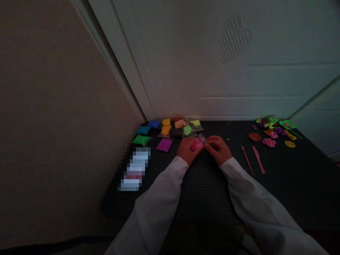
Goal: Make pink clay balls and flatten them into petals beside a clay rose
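Both my hands meet over a dark mat (207, 184), near its far side. My left hand (187, 149) is closed around a pink lump of clay (197, 145). My right hand (218, 148) pinches the same lump from the right, fingers curled; a bit of clear wrapper (202, 137) shows just above it. White sleeves cover both arms.
Small clay packets lie behind and to the left: blue (154, 124), teal (143, 130), green (141, 140), purple (164, 145), yellow (166, 122), orange (180, 123). Two pink modelling tools (258, 159) lie to the right. Finished clay shapes (276, 129) sit far right. A white door stands behind.
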Demonstrator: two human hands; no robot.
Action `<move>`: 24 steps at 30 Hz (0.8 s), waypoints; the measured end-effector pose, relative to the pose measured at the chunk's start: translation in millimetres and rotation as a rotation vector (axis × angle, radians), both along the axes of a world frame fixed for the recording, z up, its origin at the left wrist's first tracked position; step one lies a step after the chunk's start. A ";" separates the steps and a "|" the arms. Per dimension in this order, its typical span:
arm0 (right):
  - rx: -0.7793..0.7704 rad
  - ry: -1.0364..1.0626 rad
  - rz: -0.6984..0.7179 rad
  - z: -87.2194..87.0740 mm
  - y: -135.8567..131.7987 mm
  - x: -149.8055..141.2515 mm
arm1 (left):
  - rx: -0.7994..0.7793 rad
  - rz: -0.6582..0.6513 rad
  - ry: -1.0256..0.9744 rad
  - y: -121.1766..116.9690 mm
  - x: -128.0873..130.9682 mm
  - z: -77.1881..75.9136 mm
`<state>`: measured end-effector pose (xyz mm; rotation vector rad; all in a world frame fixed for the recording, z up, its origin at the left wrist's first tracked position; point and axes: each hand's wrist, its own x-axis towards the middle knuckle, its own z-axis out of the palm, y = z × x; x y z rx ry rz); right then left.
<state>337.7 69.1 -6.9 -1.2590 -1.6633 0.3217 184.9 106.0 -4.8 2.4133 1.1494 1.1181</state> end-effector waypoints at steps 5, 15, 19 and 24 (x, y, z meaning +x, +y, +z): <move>0.008 0.012 0.012 2.5 -1.5 -0.5 | -0.024 -0.019 -0.002 -0.8 -0.2 1.2; -0.018 0.076 0.001 -0.8 -0.4 2.2 | -0.044 -0.011 -0.061 -1.5 -0.1 1.7; -0.040 0.105 0.004 -4.2 1.9 2.9 | -0.024 -0.018 -0.055 0.8 -0.2 -1.7; -0.076 0.137 0.006 -8.0 4.6 1.9 | 0.005 -0.077 -0.010 1.3 0.2 -4.3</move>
